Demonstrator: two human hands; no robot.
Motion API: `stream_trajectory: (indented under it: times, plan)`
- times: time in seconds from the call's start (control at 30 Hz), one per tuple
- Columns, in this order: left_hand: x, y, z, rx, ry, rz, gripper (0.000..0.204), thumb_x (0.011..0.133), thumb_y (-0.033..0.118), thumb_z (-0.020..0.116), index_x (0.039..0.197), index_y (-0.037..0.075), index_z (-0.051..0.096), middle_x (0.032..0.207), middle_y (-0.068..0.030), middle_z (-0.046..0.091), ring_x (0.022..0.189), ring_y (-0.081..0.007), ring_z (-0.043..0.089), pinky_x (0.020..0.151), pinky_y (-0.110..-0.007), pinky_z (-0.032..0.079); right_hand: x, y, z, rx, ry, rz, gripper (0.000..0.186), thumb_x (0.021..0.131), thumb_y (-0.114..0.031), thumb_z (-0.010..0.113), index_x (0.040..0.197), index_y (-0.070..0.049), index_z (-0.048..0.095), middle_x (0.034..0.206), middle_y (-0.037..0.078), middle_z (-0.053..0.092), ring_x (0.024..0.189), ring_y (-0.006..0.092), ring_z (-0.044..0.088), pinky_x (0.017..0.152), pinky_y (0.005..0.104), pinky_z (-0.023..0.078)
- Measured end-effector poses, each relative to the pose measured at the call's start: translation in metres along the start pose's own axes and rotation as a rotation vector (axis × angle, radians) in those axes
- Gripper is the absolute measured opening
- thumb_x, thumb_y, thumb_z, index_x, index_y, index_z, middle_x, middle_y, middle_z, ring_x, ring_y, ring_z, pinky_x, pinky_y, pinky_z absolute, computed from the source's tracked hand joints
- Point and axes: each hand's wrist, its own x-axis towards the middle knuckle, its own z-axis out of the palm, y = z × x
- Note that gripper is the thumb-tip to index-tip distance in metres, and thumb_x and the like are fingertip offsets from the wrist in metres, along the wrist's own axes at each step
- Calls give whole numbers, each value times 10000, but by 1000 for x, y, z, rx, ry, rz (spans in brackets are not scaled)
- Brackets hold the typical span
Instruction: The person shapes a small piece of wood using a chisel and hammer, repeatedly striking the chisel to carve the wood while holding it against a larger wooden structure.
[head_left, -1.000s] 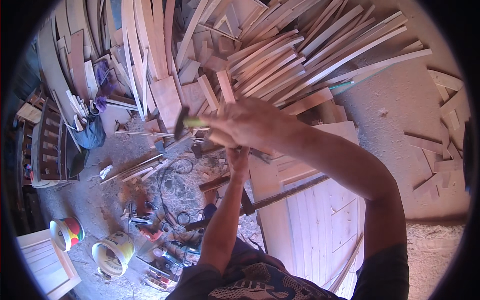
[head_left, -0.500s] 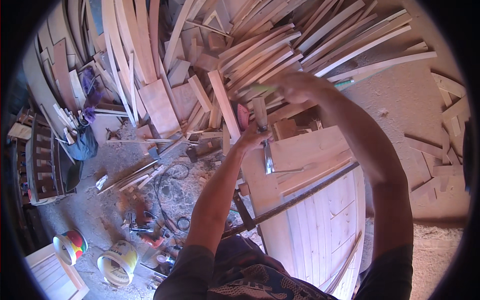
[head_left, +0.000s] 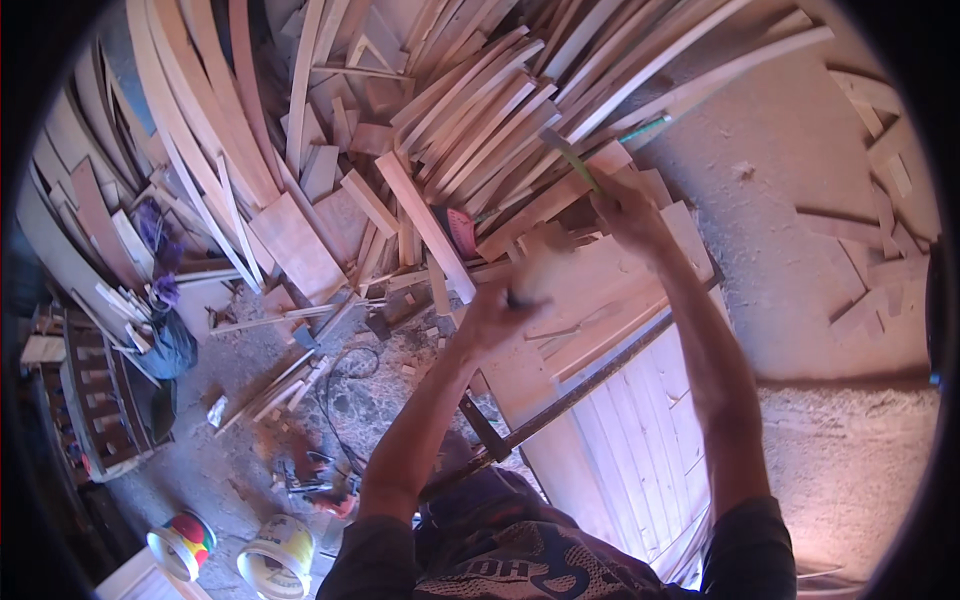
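hammer (head_left: 576,165) swung away, right grip (head_left: 630,222) wrapped round it; left grip (head_left: 495,317) clasping blurred tool (head_left: 545,262).

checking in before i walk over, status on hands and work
Right hand gripping green-handled hammer. Left hand holding blurred tool. Wooden panel below, dark bar crossing it.

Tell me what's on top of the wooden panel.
A dark metal bar crosses the panel. The left hand and the blurred tool it holds hide part of the surface; what lies underneath is covered too.
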Motion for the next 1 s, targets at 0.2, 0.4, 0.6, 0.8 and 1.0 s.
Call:
stream_trajectory:
  times: [0.2, 0.4, 0.6, 0.8, 1.0]
  plan:
    - [-29, -10, 40, 490, -250, 61, 340, 825, 253, 757, 1126, 110, 690, 868, -129, 724, 796, -250, 722, 719, -369, 550, -136, 65, 33, 584, 179, 384, 474, 1014, -237, 552, 1474, -143, 490, 561, -59, 448, 405, 47, 399, 363, 255, 338]
    - [9, -21, 50, 707, -29, 68, 250, 824, 256, 717, 1008, 88, 696, 891, -146, 723, 839, -335, 711, 726, -418, 549, -276, 108, 92, 666, 242, 598, 501, 1011, -242, 530, 1488, -108, 453, 573, -35, 462, 395, 69, 423, 340, 262, 357]
    - [29, -31, 48, 624, 250, -90, 146, 781, 163, 693, 900, 79, 700, 871, -144, 712, 842, -364, 695, 731, -454, 544, -339, 111, 147, 573, 232, 579, 428, 973, -231, 574, 1354, -42, 534, 630, 56, 571, 508, 142, 533, 448, 365, 427]
    - [-89, -24, 62, 778, -162, 564, 145, 761, 135, 729, 734, 60, 608, 699, -121, 636, 649, -288, 638, 603, -388, 496, -338, 91, 159, 421, 164, 329, 405, 1003, -167, 523, 1404, -158, 467, 986, 279, 681, 976, 478, 658, 751, 511, 521]
    - [-74, 33, -21, 297, 803, 108, 262, 886, 241, 748, 855, -9, 677, 730, -78, 674, 643, -135, 593, 600, -354, 479, -294, 115, 185, 185, -13, 139, 589, 1013, -188, 532, 1545, -300, 305, 889, 258, 663, 848, 446, 675, 726, 507, 522]
